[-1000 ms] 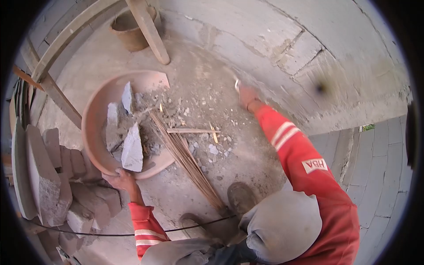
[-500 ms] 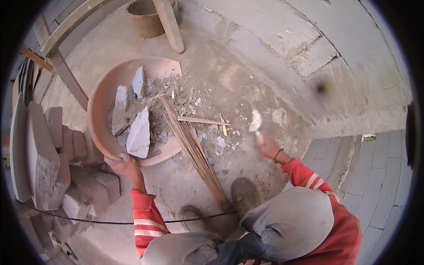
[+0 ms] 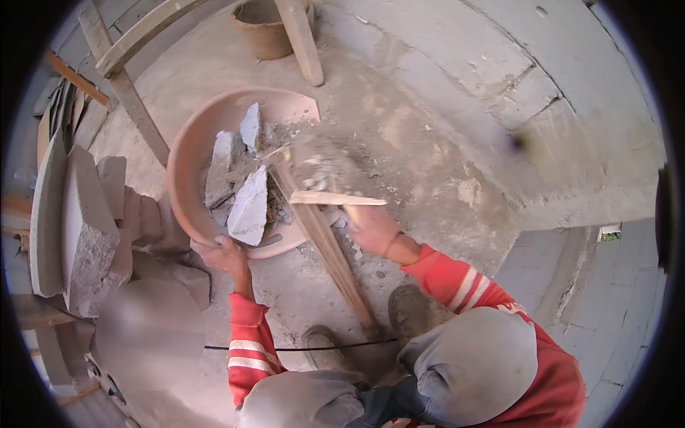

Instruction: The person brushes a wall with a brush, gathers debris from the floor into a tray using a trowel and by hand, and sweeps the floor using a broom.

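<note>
A broken orange basin (image 3: 187, 153) lies on the floor, with chunks of grey block (image 3: 248, 207) and rubble inside. My left hand (image 3: 227, 258) grips its near rim. At the basin's open right side, my right hand (image 3: 374, 230) is closed round the handle of a tool, whose blade is smeared by motion among the debris (image 3: 325, 167). A wooden strip (image 3: 339, 198) lies across in front of that hand. The bundle of thin sticks (image 3: 332, 260) slants from the basin toward my shoes.
Broken blocks (image 3: 89, 235) are stacked at the left. A bucket (image 3: 267, 32) and wooden legs (image 3: 305, 50) stand at the back. A block wall (image 3: 457, 64) runs along the right. A black cable (image 3: 321, 348) crosses near my feet.
My right hand has come from beside the wall back to the basin with the tool, and debris is now moving there. My left hand has stayed on the rim. The view has shifted.
</note>
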A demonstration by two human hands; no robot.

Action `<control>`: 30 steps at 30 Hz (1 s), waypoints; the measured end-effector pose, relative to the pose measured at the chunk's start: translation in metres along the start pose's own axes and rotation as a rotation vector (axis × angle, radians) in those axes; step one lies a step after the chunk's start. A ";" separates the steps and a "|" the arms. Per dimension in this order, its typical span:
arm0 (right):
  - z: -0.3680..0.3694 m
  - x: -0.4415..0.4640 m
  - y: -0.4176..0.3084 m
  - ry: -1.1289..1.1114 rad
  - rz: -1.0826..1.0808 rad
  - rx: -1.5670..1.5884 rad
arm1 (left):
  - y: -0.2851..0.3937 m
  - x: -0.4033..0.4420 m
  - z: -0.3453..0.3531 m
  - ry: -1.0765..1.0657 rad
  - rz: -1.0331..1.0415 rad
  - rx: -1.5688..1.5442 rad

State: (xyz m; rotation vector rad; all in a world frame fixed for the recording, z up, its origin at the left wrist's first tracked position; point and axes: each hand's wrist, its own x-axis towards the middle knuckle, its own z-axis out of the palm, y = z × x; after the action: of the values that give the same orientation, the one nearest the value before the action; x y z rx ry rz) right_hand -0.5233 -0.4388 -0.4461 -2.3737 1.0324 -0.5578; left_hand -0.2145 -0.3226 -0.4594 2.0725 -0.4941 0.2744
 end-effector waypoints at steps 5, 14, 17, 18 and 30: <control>-0.046 0.048 -0.037 -0.130 0.164 -0.136 | -0.004 0.002 -0.003 -0.051 0.046 -0.022; -0.103 0.062 0.176 -0.093 0.603 -0.096 | 0.001 -0.003 -0.001 -0.024 -0.017 -0.042; -0.071 0.062 0.124 -0.381 0.557 -0.171 | 0.002 0.000 0.000 0.006 0.032 -0.033; -0.045 0.059 0.128 -0.348 0.519 0.022 | 0.004 -0.002 -0.002 0.009 0.044 -0.028; -0.021 0.087 -0.002 -0.132 0.280 -0.118 | 0.008 -0.002 -0.003 -0.014 -0.007 -0.002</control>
State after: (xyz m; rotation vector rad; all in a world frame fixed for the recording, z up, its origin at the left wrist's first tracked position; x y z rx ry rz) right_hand -0.4786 -0.5087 -0.4136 -2.2748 1.3389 -0.2400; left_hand -0.2198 -0.3237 -0.4523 2.0756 -0.4953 0.2552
